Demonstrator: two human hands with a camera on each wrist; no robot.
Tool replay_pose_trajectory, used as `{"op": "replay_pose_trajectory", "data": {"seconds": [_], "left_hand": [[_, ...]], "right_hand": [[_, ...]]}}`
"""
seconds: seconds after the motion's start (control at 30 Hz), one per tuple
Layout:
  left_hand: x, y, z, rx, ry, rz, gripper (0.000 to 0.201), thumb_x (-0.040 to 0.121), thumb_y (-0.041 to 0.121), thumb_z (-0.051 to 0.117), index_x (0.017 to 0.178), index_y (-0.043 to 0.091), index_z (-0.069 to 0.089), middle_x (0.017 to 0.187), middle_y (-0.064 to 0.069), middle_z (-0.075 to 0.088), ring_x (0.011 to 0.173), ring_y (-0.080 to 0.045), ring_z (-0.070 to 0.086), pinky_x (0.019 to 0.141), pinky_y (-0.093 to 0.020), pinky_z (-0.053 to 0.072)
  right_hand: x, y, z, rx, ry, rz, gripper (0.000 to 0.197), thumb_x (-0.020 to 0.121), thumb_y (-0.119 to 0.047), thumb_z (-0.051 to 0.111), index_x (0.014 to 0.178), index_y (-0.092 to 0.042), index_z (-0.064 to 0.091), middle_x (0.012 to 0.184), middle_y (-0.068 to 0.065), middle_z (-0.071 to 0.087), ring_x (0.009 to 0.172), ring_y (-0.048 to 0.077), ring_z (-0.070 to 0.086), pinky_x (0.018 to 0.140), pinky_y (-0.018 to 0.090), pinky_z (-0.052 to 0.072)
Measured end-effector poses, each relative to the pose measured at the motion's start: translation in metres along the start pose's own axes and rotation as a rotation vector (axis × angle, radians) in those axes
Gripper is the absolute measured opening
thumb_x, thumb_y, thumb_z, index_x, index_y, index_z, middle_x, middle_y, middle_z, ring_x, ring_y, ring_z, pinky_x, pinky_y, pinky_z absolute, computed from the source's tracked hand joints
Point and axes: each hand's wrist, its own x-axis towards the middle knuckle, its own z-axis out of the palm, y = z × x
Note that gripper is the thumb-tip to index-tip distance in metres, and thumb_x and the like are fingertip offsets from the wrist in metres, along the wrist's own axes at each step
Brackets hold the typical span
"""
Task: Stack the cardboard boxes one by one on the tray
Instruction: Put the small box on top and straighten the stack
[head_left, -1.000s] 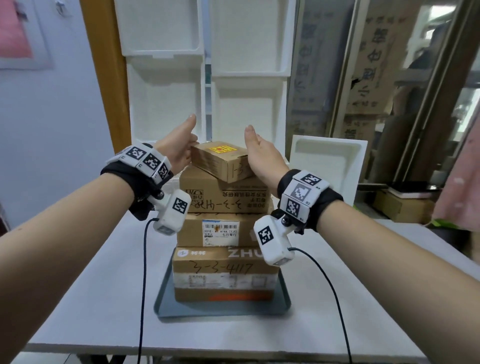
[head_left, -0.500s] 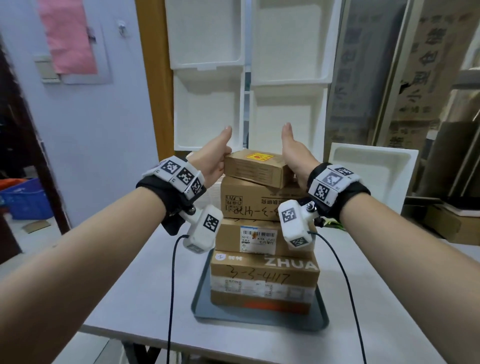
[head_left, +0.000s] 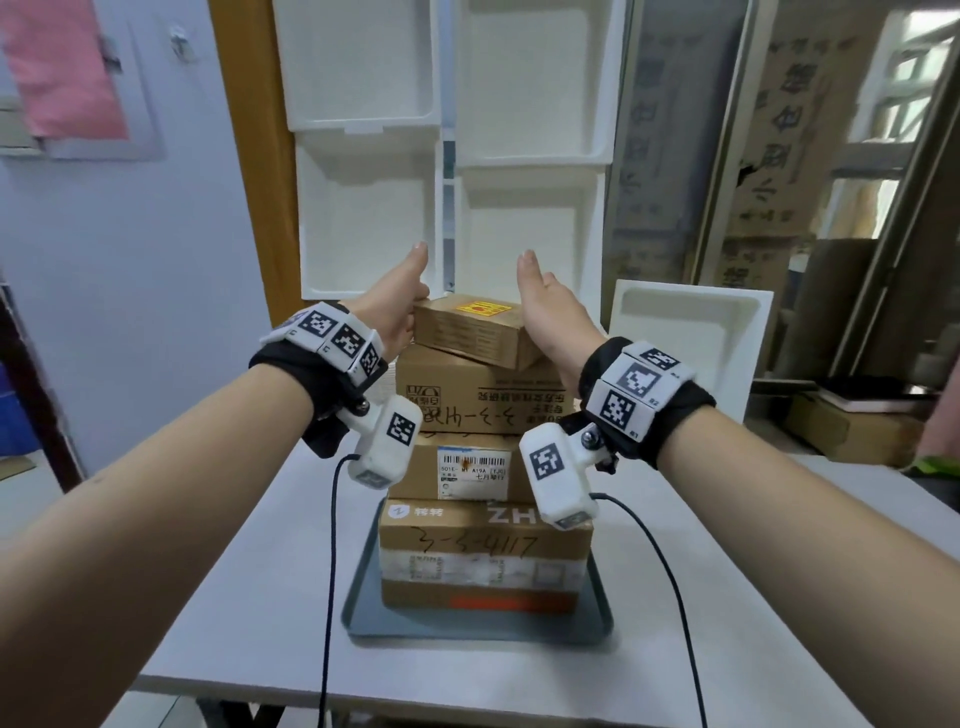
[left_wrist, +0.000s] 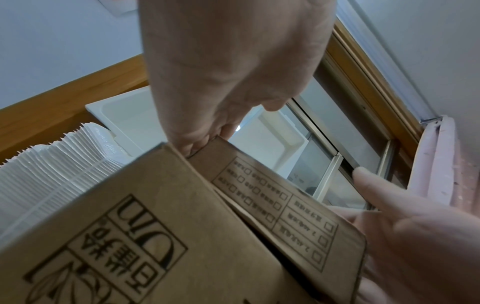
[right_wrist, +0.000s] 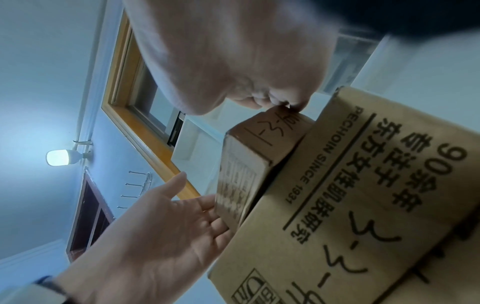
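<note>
Top box: small brown cardboard box (head_left: 470, 330) sits skewed atop the four-high stack on the grey tray (head_left: 363, 605).
Fingers: left hand (head_left: 396, 306) and right hand (head_left: 545, 312), fingers straight, press its ends.
Advice: square it gently, then release evenly.

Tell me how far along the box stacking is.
Done: four cardboard boxes stand stacked on the tray. In hand: the left hand and right hand flank the small top box, fingers at its ends, and it sits skewed on the box below. Left: squaring and releasing it; no loose boxes show on the table.
</note>
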Motion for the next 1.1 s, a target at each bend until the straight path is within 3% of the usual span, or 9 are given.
{"op": "replay_pose_trajectory", "data": {"seconds": [0.27,0.53,0.6,0.67,0.83,0.9,0.97,1.03,1.1], "left_hand": [[-0.019,0.0,0.006,0.006,-0.07,-0.037,0.086,0.094,0.066,0.028,0.151,0.002,0.021,0.15,-0.014,0.038,0.135,-0.024,0.04,0.114,-0.035,0.025],[-0.006,0.003,0.0,-0.014,-0.022,0.022,0.087,0.095,0.064,0.028,0.153,0.001,0.012,0.16,-0.014,0.018,0.147,-0.023,0.021,0.12,-0.037,0.016],[-0.004,0.005,0.004,-0.039,-0.031,0.008,0.087,0.095,0.064,0.03,0.153,0.002,0.013,0.159,-0.015,0.021,0.142,-0.025,0.032,0.111,-0.035,0.033],[-0.006,0.006,0.01,-0.091,-0.059,-0.033,0.087,0.094,0.064,0.033,0.153,0.003,0.015,0.153,-0.018,0.033,0.12,-0.027,0.054,0.085,-0.035,0.048],[-0.012,0.004,0.02,-0.127,-0.08,-0.031,0.086,0.095,0.063,0.034,0.152,0.002,0.016,0.144,-0.019,0.045,0.099,-0.025,0.061,0.069,-0.034,0.05],[-0.014,0.003,0.021,-0.125,-0.066,-0.021,0.083,0.096,0.061,0.033,0.151,0.001,0.018,0.133,-0.016,0.054,0.093,-0.022,0.063,0.066,-0.032,0.049],[-0.017,0.001,0.021,-0.103,-0.075,-0.019,0.072,0.098,0.059,0.03,0.14,0.002,0.036,0.105,-0.011,0.067,0.085,-0.02,0.067,0.062,-0.031,0.05],[-0.022,-0.002,0.02,-0.061,-0.09,-0.016,0.057,0.099,0.058,0.027,0.102,0.007,0.054,0.073,-0.006,0.075,0.068,-0.017,0.072,0.055,-0.026,0.054],[-0.026,-0.003,0.023,-0.031,-0.088,-0.002,0.052,0.1,0.056,0.027,0.08,0.013,0.05,0.056,-0.002,0.072,0.053,-0.014,0.071,0.044,-0.021,0.054]], "right_hand": [[0.017,0.0,0.003,-0.012,0.01,0.002,0.081,0.096,-0.064,0.018,0.154,-0.008,0.022,0.161,0.009,0.024,0.147,0.026,0.025,0.118,0.041,0.02],[0.01,0.004,0.003,-0.025,0.047,-0.023,0.076,0.099,-0.06,0.019,0.153,-0.008,0.023,0.16,0.011,0.025,0.145,0.027,0.029,0.115,0.04,0.023],[0.003,0.01,0.001,-0.052,0.078,-0.032,0.073,0.1,-0.057,0.02,0.154,-0.008,0.02,0.161,0.009,0.022,0.146,0.027,0.027,0.114,0.038,0.024],[-0.003,0.013,0.0,-0.057,0.054,-0.022,0.074,0.1,-0.059,0.019,0.155,-0.01,0.017,0.162,0.008,0.019,0.147,0.027,0.025,0.115,0.038,0.023],[0.002,0.01,-0.003,-0.057,0.0,0.018,0.078,0.097,-0.063,0.018,0.154,-0.011,0.024,0.16,0.009,0.028,0.145,0.028,0.029,0.117,0.042,0.024],[0.005,0.009,-0.005,-0.066,-0.017,0.027,0.077,0.098,-0.062,0.018,0.153,-0.009,0.026,0.159,0.01,0.03,0.145,0.028,0.03,0.117,0.042,0.024],[0.006,0.01,-0.005,-0.095,-0.028,0.025,0.077,0.099,-0.061,0.017,0.152,-0.007,0.028,0.157,0.012,0.033,0.143,0.03,0.033,0.116,0.042,0.025],[0.007,0.011,-0.002,-0.141,-0.033,0.012,0.077,0.099,-0.06,0.017,0.15,-0.004,0.032,0.155,0.014,0.036,0.141,0.03,0.036,0.115,0.042,0.027],[0.007,0.012,0.0,-0.185,-0.038,0.0,0.078,0.099,-0.06,0.017,0.149,-0.003,0.035,0.153,0.016,0.039,0.14,0.031,0.038,0.116,0.041,0.028]]}}
